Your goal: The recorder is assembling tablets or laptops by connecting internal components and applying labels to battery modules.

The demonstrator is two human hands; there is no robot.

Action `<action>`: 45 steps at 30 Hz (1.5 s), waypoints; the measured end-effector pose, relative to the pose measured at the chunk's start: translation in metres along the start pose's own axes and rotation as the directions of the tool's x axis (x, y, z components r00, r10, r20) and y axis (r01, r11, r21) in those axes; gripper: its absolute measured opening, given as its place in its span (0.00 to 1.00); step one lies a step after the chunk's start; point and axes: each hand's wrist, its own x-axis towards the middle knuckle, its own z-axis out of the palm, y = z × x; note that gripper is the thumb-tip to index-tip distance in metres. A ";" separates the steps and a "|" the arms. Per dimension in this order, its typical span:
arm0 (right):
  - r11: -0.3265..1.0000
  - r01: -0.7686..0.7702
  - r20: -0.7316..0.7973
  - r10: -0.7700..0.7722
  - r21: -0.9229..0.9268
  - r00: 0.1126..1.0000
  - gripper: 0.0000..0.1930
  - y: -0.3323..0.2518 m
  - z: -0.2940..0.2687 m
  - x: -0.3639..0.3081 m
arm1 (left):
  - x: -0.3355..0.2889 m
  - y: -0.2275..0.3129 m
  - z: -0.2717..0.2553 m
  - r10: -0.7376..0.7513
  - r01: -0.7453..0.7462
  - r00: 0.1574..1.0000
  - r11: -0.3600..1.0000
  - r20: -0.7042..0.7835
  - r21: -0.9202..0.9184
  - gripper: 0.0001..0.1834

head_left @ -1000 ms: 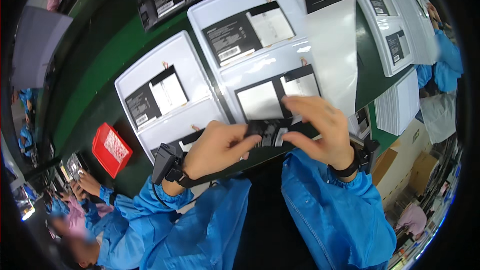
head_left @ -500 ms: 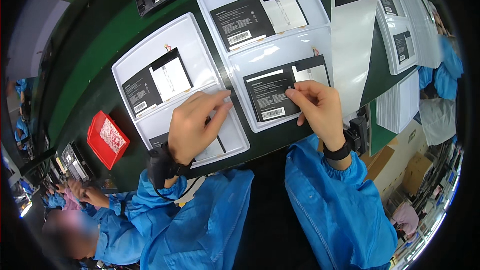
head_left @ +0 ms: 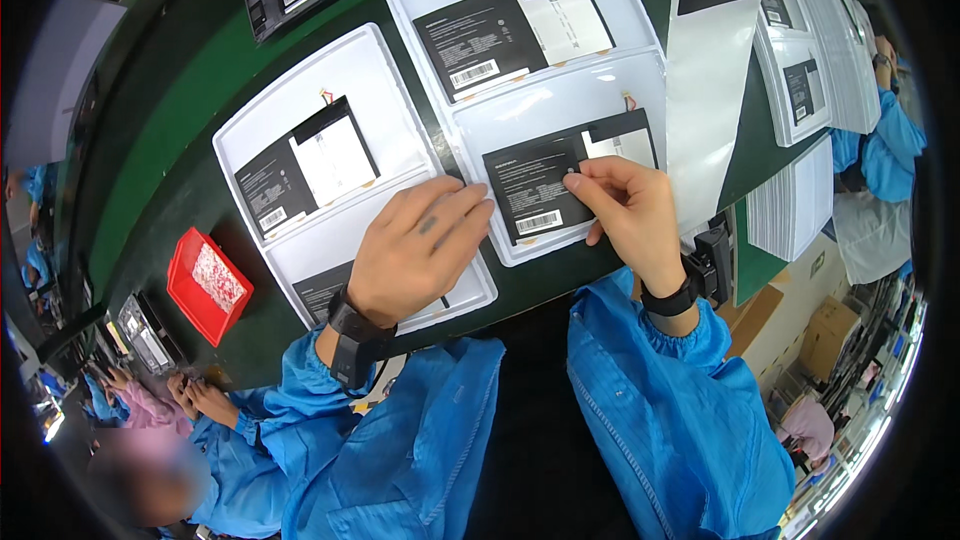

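Note:
My right hand [head_left: 632,208] pinches thumb against forefinger at the right edge of a black label [head_left: 540,185]. The label lies over the left part of a flat battery [head_left: 618,130] in the near half of the right white tray [head_left: 466,155]. My left hand [head_left: 415,250] hovers palm down over the near half of the left white tray [head_left: 395,100], fingers extended and holding nothing visible. It partly hides another black-labelled battery [head_left: 325,285]. Similar batteries lie in the far halves: one in the left tray [head_left: 275,188], one in the right tray [head_left: 475,40].
A white backing strip [head_left: 708,110] with a black label hangs beside the right tray. Stacked white trays [head_left: 790,195] stand at the right. A red bin [head_left: 182,285] with white and red scraps sits at the left. A co-worker's hands [head_left: 205,398] show at lower left.
The black label under my right hand now lies squarer on the battery; the white strip along its top edge is covered. My left hand has moved right and its fingers have straightened.

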 end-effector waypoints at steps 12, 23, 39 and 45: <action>0.957 0.124 -0.001 -0.129 -0.263 0.992 0.11 -0.016 -0.012 -0.009 | 0.011 0.009 0.012 0.034 -0.049 0.994 0.988 0.106 0.143 0.18; 0.663 0.314 -0.285 -0.633 -0.680 0.720 0.16 0.025 -0.076 0.025 | 0.046 0.066 0.070 -0.060 0.082 0.963 0.994 0.264 -0.072 0.54; 0.694 0.472 -0.304 -0.687 -0.544 0.660 0.09 -0.028 -0.089 -0.005 | 0.027 -0.005 0.035 -0.503 0.523 0.839 0.851 -0.210 0.053 0.10; 0.775 0.538 -0.266 -0.624 -0.332 0.735 0.14 -0.019 -0.056 -0.013 | -0.001 0.004 -0.013 -0.758 0.686 0.617 0.650 -0.213 -0.327 0.07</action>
